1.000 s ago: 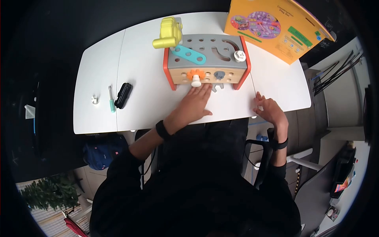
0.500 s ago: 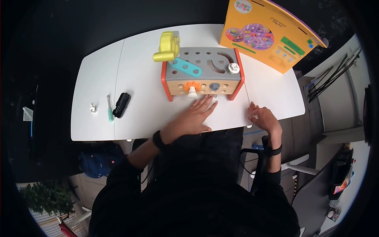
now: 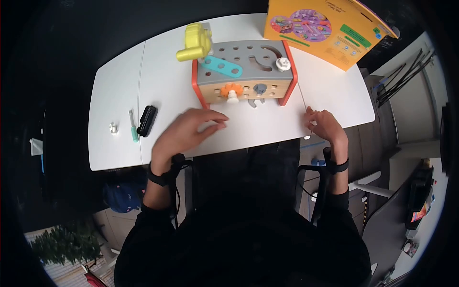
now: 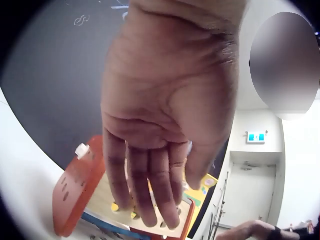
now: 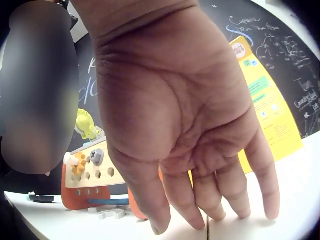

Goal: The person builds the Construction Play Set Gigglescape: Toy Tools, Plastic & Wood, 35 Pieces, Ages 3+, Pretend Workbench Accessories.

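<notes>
My left hand is over the table in front of the toy workbench's left end, fingers loosely extended and nothing in them; the left wrist view shows its bare palm. My right hand lies by the table's front edge, right of the bench, its fingertips at the white surface, holding nothing. The toy workbench has a grey top, red sides and a wooden front. An orange gear with a white bolt and a grey bolt are on that front. A grey wrench shows under the front.
On the bench top are a yellow toy tool, a teal strip and a white bolt. To the left lie a black case, a teal-handled screwdriver and a small white piece. A yellow box stands behind right.
My left hand has drawn back from the bench's lower front and moved left, uncovering the wrench. The right hand has stayed in nearly the same place.
</notes>
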Tool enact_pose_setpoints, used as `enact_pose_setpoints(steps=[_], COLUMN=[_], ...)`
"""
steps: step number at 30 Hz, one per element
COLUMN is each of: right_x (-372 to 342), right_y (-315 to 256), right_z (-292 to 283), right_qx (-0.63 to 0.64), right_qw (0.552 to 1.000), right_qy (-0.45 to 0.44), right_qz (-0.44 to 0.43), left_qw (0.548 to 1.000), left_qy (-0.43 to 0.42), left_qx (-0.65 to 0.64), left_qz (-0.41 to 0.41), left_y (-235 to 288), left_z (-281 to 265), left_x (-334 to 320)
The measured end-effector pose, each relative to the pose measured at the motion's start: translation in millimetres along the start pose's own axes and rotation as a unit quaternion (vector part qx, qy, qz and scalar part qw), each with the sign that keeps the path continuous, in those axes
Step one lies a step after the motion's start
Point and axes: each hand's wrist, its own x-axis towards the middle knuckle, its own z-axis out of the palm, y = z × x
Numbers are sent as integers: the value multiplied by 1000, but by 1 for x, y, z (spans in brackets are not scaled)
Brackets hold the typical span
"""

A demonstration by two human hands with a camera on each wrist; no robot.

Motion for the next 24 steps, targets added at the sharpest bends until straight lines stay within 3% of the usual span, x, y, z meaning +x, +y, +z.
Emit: enact_pose_setpoints(steps=[2,4,5,7,8,10,11,12,14,16,19,20,21,22,23,24], right_x=[-1,-5,-7,-7,-5,-4,-6,-9,-15,-15,-57,-60,-75,-83,-105,-139], right_y=[5,3,4,6,6,7,6,4,-13,-34,-87,-91,-102,-110,-120,-140], right_z=[6,4,2,2,3,5,5,3,-11,-26,-67,-74,-74,-68,-69,-87], right_qx=[21,24,26,27,30,46,59,59,14,205,200,168,199,253,278,282], right_qw=[999,999,999,999,999,997,994,995,984,935,845,765,729,663,683,783], right_qy=[36,29,26,29,37,57,77,76,175,279,464,547,568,589,562,496], right_qz=[11,-2,-8,-20,-27,-37,-41,-36,-34,-80,-179,-295,-327,-388,-373,-247], left_qw=[997,971,956,878,876,808,808,803,793,806,848,868,863,858,850,854], left_qy=[20,126,195,308,309,326,324,277,215,232,229,241,249,266,273,295], left_qx=[-50,57,130,327,330,383,384,389,397,414,370,308,313,315,330,324], left_qz=[-57,-197,-176,-164,-167,-308,-307,-358,-408,-353,-302,-305,-308,-305,-306,-278], left_y=[-10,-21,-47,-101,-120,-138,-140,-142,-164,-187,-180,-181,-193,-170,-173,-185], left_z=[-19,-37,-39,-34,-34,-39,-44,-45,-43,-39,-39,-41,-44,-41,-44,-48], left_x=[-15,-27,-34,-56,-63,-75,-80,-84,-94,-108,-111,-111,-115,-107,-107,-113])
